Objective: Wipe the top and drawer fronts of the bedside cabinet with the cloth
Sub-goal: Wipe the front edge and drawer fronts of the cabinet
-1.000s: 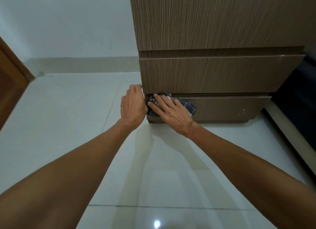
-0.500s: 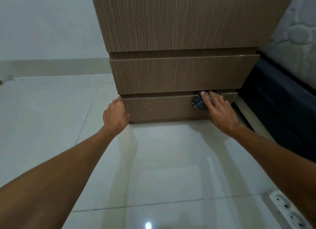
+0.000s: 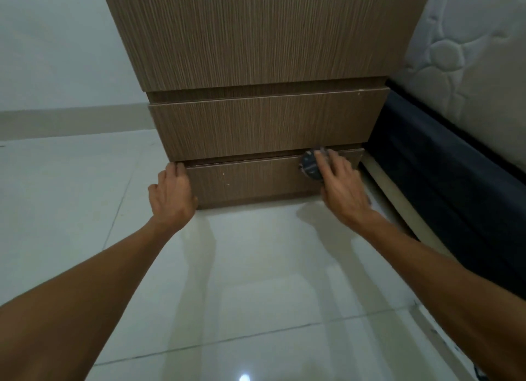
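The brown wood-grain bedside cabinet [image 3: 264,36] rises in front of me with three drawer fronts; its top is out of view. My right hand [image 3: 341,187] presses a dark checked cloth [image 3: 308,165] flat against the right end of the bottom drawer front [image 3: 250,181]. Most of the cloth is hidden under my fingers. My left hand [image 3: 172,192] rests on the left edge of that same drawer, fingers curled around the corner, holding no cloth.
A dark bed base [image 3: 444,175] with a white quilted mattress [image 3: 466,53] stands close on the right of the cabinet. Glossy pale floor tiles [image 3: 250,281] stretch toward me. A white wall with a skirting board [image 3: 71,121] lies to the left.
My right hand slid the cloth from the left end of the bottom drawer front to its right end. My left hand stayed at the left corner. My view shifted to the right.
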### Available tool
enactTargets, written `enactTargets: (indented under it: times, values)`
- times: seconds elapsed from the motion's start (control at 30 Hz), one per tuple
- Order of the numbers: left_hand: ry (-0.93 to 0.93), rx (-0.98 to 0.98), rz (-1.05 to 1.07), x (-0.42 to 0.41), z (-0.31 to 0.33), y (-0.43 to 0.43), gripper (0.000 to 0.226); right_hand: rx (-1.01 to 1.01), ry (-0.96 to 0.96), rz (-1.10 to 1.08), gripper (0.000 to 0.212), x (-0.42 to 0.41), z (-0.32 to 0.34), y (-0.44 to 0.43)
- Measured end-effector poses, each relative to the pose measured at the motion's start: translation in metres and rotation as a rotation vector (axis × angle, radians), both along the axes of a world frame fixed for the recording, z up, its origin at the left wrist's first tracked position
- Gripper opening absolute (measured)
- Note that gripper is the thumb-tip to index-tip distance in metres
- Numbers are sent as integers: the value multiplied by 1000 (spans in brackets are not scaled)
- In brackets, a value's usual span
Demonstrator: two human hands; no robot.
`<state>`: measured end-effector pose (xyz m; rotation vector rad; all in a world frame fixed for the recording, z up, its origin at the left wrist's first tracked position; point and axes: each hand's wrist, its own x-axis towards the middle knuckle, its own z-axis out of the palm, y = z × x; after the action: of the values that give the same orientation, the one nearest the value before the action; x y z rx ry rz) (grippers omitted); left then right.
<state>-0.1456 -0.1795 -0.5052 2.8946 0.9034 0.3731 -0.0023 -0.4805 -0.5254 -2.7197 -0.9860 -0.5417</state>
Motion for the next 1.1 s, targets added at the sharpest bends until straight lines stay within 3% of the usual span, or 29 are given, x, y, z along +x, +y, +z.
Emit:
enactTargets:
  times: [0.1, 0.2, 0.37, 0.7, 0.93, 1.0, 1.1]
  values:
    - [43, 98, -84, -1, 0, -7, 73, -42, -143, 248, 79, -20, 8, 64]
    - [89, 157, -150, 2, 2, -12, 75, -146, -173, 358, 73, -32, 13, 111]
    - [145, 178, -200, 9, 4, -16, 75, -224, -126, 268, 79, -21, 2, 110]
    - [83, 171, -174, 13, -9, -21, 77, -181, 21, -74, 78, 45, 1, -17]
    - [77, 149, -183, 16, -2, -26, 66, 17, 203, -324, 78, 55, 4, -53]
    - [71, 133, -191, 15, 1, -27, 65, 32, 204, -329, 76, 46, 4, -51]
    - [62, 116, -192, 12, 4, -23, 69, 2, 96, -156, 73, 25, 0, -35]
